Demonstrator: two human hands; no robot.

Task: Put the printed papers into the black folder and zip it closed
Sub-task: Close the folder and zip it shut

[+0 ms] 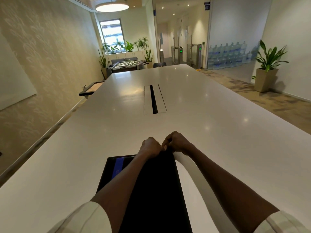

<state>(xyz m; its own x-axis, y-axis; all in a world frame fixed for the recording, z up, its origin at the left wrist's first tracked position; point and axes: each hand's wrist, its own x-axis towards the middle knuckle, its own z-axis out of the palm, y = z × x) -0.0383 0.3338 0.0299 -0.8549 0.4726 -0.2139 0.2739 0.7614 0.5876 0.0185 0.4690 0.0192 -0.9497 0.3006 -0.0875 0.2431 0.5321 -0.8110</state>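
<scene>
The black folder (156,190) lies flat on the white table (218,132), right in front of me, its long side running away from me. A blue strip (118,167) shows along its left part. Both hands meet at the folder's far right corner. My left hand (150,147) has curled fingers and grips the folder's far edge. My right hand (178,142) pinches something small at that corner, apparently the zip pull, though it is too small to make out. No printed papers are visible.
A long cable slot (154,99) with a black gap runs down the table's middle. A foosball table (127,64), potted plants (267,64) and stacked water bottles (227,54) stand far beyond the table. A dark tray (91,88) juts out at the left wall.
</scene>
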